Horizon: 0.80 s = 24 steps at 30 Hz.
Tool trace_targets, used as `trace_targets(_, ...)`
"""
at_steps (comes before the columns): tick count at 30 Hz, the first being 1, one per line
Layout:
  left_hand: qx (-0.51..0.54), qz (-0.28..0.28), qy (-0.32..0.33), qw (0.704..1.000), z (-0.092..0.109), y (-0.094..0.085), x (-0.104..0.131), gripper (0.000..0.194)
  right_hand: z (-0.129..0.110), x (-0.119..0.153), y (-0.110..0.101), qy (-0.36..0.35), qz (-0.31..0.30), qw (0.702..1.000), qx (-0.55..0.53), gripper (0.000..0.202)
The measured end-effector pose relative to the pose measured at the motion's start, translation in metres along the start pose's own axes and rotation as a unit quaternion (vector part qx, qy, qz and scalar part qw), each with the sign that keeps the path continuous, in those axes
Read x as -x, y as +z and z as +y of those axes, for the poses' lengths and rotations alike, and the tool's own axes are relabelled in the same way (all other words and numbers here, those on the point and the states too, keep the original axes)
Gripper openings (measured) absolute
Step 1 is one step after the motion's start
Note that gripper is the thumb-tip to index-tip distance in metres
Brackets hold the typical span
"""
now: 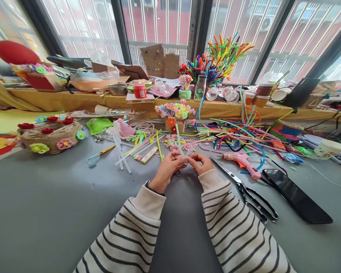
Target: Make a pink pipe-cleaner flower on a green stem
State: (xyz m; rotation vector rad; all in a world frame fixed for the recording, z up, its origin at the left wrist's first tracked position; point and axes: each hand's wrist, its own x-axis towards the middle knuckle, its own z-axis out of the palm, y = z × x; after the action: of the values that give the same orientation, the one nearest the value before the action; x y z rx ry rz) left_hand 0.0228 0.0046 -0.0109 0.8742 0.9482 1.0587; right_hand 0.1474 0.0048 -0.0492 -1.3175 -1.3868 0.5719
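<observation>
My left hand (169, 169) is closed in a pinch on a light green pipe cleaner (179, 139), which sticks up and away from the fingers. Close beside it, my right hand (200, 163) pinches a small pink fuzzy piece at the lower end of the green stem; the fingers partly hide where the two join. Just below the fingertips, the handle loops of small scissors (176, 174) show on the grey table. Beyond both hands lies a pile of small pink fuzzy pieces (170, 142). Large metal scissors (238, 184) lie to the right of my right hand.
A pink glue gun (246, 162) and a black phone (298, 197) lie at right, before a heap of pipe cleaners (230, 132). Glue sticks (119, 149) and a woven basket (49, 138) with fuzzy flowers are at left. Behind stands a small flower basket (175, 123).
</observation>
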Motion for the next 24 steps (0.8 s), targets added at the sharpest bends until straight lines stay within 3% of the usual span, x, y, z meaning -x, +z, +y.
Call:
trace_targets(4,0.015,0.028,0.005,0.999,0.001,-0.001,-0.002,0.028,-0.007,0.003,-0.002,-0.033,0.006,0.998,0.046,0.023)
trace_targets(7,0.02,0.048,0.007,0.999,0.001,0.0,-0.003,0.031,-0.008,0.004,-0.003,-0.103,0.01,0.989,0.103,0.019)
trace_targets(14,-0.019,0.053,0.006,0.998,-0.001,0.0,-0.005,0.036,-0.004,0.002,-0.007,-0.278,0.026,0.92,0.275,0.016)
trace_targets(20,-0.05,0.056,0.048,0.996,-0.003,-0.001,-0.007,0.039,-0.01,0.004,-0.007,-0.329,0.046,0.869,0.366,0.016)
trace_targets(24,-0.064,0.051,0.071,0.994,-0.004,-0.001,-0.008,0.039,-0.014,0.005,-0.005,-0.328,0.056,0.863,0.379,0.017)
